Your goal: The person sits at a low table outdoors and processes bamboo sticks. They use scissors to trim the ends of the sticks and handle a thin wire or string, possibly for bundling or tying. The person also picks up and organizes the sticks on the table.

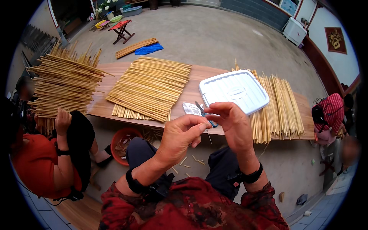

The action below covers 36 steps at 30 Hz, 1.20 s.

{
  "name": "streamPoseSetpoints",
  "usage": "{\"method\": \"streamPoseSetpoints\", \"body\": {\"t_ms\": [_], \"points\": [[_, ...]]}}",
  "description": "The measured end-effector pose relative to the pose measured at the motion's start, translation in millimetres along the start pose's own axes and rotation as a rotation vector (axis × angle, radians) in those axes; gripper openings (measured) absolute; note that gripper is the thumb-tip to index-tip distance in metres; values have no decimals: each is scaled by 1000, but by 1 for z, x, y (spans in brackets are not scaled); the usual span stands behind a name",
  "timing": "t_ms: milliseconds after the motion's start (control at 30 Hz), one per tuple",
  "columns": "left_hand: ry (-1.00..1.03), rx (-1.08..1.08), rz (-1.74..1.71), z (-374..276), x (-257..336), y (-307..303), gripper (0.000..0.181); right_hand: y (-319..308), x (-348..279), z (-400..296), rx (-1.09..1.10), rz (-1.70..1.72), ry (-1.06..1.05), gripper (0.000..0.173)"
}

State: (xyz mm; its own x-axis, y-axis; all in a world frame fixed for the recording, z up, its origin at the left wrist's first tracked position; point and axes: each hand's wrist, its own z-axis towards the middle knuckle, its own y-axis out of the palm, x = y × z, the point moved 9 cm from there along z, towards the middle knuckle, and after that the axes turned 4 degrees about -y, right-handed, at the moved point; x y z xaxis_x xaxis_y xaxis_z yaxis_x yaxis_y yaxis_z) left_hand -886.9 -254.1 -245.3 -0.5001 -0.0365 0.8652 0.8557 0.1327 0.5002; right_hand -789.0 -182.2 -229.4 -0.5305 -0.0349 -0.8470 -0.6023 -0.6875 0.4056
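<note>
My left hand (182, 132) pinches a thin metal needle (209, 136) between thumb and forefinger, its shaft slanting down over the table edge. Close beside it, my right hand (234, 126) is raised with bent fingers near the pinched end; whether it holds a fine thread is too small to tell. Behind the hands, scissors with blue handles (214, 124) lie partly hidden on the wooden table (198, 92), against a crumpled white wrapper (191, 108). A mat of straw-coloured stalks (149, 86) rests on another layer at the centre. A pale plastic lid (233, 89) lies to the right.
Loose stalks (279, 109) lie partly under the lid. A person in orange (43, 161) at left grips another stalk mat (66, 83). An orange basin (115, 149) of scraps and cut stalk pieces (201, 162) are on the floor. Someone in stripes (330, 112) is at far right.
</note>
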Motion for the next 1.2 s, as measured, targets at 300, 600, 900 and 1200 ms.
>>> {"method": "streamPoseSetpoints", "body": {"t_ms": [300, 600, 900, 1200], "points": [[-39, -15, -52, 0, -12, 0, 12, 18, 1, -14, -68, -285, -25, 18], [-14, -21, -48, 1, -12, 6, 11, 15, -7, -10, 87, -252, -155, 7], [-27, 11, -124, 18, -12, -4, 6, -32, -4, 2, 230, -202, -77, 14], [-74, 42, -331, 76, -28, -35, 6, -9, 5, 25, 1, -983, -584, 24]]}}
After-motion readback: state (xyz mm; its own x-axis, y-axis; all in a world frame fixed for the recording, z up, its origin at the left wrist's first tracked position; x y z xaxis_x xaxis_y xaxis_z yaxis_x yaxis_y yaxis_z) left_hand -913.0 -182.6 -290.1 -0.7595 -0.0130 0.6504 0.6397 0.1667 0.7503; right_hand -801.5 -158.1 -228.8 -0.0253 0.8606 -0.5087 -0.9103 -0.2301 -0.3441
